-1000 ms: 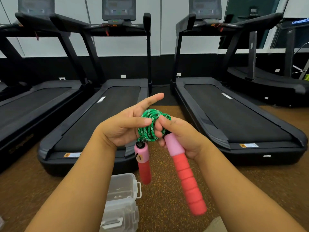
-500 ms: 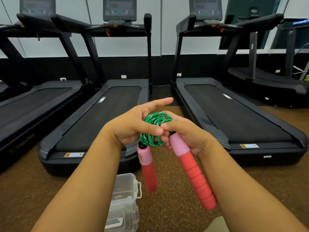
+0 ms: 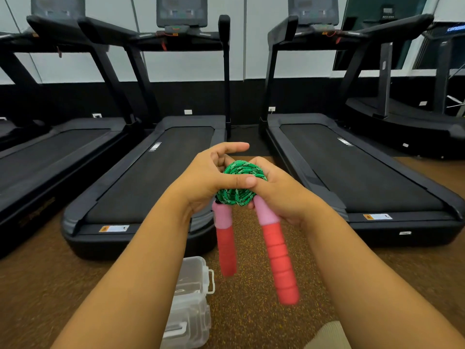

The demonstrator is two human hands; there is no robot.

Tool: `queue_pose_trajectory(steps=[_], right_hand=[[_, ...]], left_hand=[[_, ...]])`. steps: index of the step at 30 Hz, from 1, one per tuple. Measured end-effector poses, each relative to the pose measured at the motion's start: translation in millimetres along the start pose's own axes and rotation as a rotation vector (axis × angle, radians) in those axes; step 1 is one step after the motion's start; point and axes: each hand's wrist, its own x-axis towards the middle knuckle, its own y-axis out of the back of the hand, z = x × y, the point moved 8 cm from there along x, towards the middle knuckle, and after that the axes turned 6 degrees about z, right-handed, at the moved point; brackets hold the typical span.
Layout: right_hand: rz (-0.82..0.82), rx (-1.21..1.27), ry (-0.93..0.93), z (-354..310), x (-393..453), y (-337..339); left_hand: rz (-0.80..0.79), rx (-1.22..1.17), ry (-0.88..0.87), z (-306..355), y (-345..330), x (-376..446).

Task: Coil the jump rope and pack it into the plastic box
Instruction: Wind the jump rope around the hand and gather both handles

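Your clear plastic box sits shut on the brown speckled floor below your left forearm, contents unclear. Treadmills line the wall. Your left hand and right hand both clutch the coiled jump rope, red handles dangling.

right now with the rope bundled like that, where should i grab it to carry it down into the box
Probably grip the green coil itself, from above and both sides as the left hand and right hand do. The two handles hang loose below it, so holding them would likely let the coil unravel. The plastic box sits below.
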Motion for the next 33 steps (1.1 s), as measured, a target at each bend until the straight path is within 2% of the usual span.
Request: queue_pose_trajectory(steps=[4,7,12,15,19,23,28,33], right_hand=[[0.058,-0.052,0.027,-5.8,5.2,4.1],[0.133,-0.1,0.04,-7.0,11.3,10.7],[0.203,0.135,-0.057,5.1,17.0,15.4],[0.212,0.186,-0.102,13.0,19.3,15.9],[0.233,0.281,-0.165,22.5,22.1,16.2],[0.258,0.386,-0.191,27.9,27.6,16.6],[0.211,0.138,-0.129,24.0,31.0,17.4],[0.253,-0.333,0.014,14.4,34.1,25.1]], left_hand=[[-0.157,-0.186,0.035,-16.0,-11.5,-8.4],[-0.31,-0.127,0.083,-41.9,-22.2,-17.0],[-0.197,0.034,0.319,-96.3,-17.0,-28.0],[-0.15,-0.069,0.375,-109.2,-22.7,-31.4],[-0.109,-0.357,0.367,-108.7,-27.6,-29.1],[-0.159,-0.258,0.282,-108.2,-33.0,-25.8],[-0.082,-0.375,0.186,-100.2,-32.7,-20.6],[-0.078,-0.468,0.207,-100.3,-33.3,-25.6]])
